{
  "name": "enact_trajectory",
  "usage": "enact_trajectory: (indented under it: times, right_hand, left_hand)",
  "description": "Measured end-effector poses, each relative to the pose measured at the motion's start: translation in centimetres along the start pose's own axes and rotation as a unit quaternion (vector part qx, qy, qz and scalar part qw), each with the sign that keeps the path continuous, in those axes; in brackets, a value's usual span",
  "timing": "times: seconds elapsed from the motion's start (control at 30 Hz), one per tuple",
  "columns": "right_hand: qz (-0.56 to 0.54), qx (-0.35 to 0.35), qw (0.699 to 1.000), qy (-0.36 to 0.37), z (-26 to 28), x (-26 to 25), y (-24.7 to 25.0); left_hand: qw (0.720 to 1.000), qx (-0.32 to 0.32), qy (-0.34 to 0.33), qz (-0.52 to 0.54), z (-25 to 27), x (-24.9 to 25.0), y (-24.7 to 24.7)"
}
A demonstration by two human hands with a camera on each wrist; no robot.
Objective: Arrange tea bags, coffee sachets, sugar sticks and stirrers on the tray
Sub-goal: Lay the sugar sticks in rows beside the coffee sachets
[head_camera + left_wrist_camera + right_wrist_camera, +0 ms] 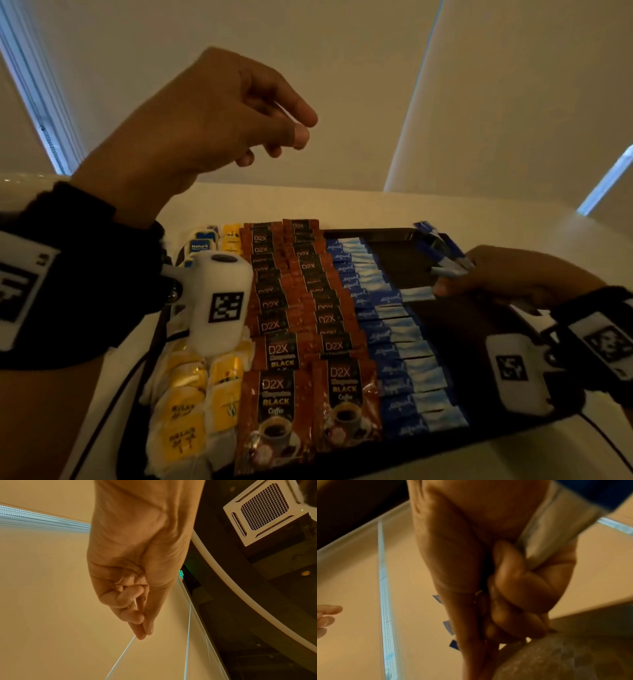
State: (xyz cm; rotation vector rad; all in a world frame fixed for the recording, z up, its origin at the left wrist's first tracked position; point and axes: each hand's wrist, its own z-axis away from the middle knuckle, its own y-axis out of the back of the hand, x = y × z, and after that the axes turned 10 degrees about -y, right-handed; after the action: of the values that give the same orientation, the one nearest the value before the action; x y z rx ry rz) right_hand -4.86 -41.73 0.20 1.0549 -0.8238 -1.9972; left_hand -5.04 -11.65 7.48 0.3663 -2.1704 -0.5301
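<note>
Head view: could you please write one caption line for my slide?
Right hand grips spare blue sugar sticks beside the sugar row on the tray; left hand hovers above, holding nothing.

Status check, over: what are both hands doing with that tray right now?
Left hand raised, empty. Right hand grips blue sugar sticks, laying one at the row on the tray. Nothing in the way.

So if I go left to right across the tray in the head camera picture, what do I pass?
Yellow tea bags → brown coffee sachets → blue sugar sticks → bare dark tray → right hand holding more blue sticks.
</note>
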Motion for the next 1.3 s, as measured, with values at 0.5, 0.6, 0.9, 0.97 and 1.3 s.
enact_trajectory:
  times: [0.5, 0.6, 0.9, 0.97, 1.3]
  right_hand:
    - [0.131, -0.005, 0.991, -0.007, -0.8, -3.9, -0.7]
    - [0.115, 0.028, 0.993, 0.024, 0.2, -4.4, 0.0]
    - [-0.115, -0.162, 0.949, 0.244, 5.7, -10.2, 0.3]
    - [-0.149, -0.206, 0.928, 0.274, 5.6, -11.4, -0.2]
    - [-0.270, -0.265, 0.873, 0.309, 3.8, -12.6, -0.2]
  left_hand:
    - [0.999, -0.023, 0.017, -0.017, 0.0, 0.1, 0.7]
    - [0.999, -0.029, 0.019, -0.016, -0.1, 0.0, 0.8]
    - [0.994, -0.101, 0.038, 0.023, 0.1, 0.7, -0.8]
    - [0.991, -0.117, 0.037, 0.052, 0.2, 1.0, -0.7]
    - [0.984, -0.088, 0.050, 0.149, -0.1, -0.2, 0.8]
